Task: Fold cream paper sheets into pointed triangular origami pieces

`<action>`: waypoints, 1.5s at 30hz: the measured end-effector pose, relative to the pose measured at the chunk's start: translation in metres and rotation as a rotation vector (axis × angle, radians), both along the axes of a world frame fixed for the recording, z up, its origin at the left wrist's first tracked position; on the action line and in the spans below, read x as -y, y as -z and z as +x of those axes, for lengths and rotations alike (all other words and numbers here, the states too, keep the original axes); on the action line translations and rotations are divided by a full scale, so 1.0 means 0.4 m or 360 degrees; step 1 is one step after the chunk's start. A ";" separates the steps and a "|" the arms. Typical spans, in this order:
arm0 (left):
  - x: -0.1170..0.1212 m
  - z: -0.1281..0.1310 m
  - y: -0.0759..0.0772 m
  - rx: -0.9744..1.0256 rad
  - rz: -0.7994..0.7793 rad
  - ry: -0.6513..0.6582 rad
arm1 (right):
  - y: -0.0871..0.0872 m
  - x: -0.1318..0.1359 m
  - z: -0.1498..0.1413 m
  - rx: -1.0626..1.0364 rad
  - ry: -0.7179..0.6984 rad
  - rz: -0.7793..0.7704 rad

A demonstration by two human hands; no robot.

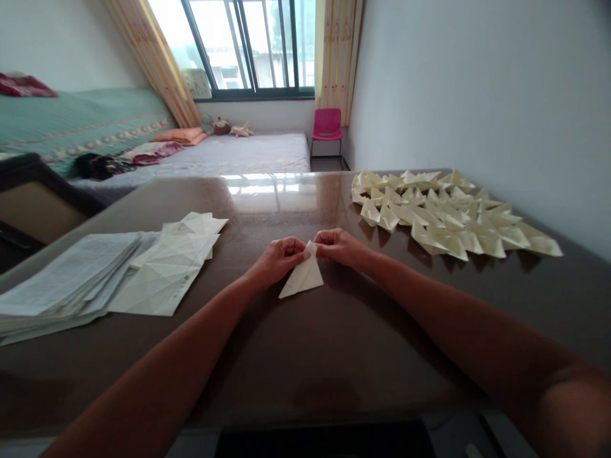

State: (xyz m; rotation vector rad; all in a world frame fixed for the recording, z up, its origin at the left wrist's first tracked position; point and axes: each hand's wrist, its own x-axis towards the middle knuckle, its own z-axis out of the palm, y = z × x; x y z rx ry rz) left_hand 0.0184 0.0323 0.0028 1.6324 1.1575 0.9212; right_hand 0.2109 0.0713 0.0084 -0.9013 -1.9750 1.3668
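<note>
A folded piece of cream paper [305,277] is being held over the middle of the desk [334,362], its narrow tip being kept away from the near edge and its broad end being turned toward it. Whether the desk is being touched by the broad end cannot be told.

The left side of the tip is being pinched by the left hand [282,258], its thumb being pressed against the paper and its fingers being curled inward. The right side of the tip is being gripped by the right hand [341,247], its fingers likewise being bent. Both forearms are being extended forward from the lower corners and angled inward, so that the hands are being brought close together around the tip.

To the left, overlapping creased sheets [167,270] are being displayed beside a stack of printed paper [71,270]. To the right, many folded paper shapes [443,216] are being kept in close rows near the wall [477,95]. Beyond the desk, a bed [258,152] and a pink chair [327,124] are being lit by a window [252,48].
</note>
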 end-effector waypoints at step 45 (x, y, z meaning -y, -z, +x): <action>0.017 0.031 -0.006 0.0516 -0.0234 -0.0296 | 0.001 0.022 -0.029 0.0323 0.0412 0.0903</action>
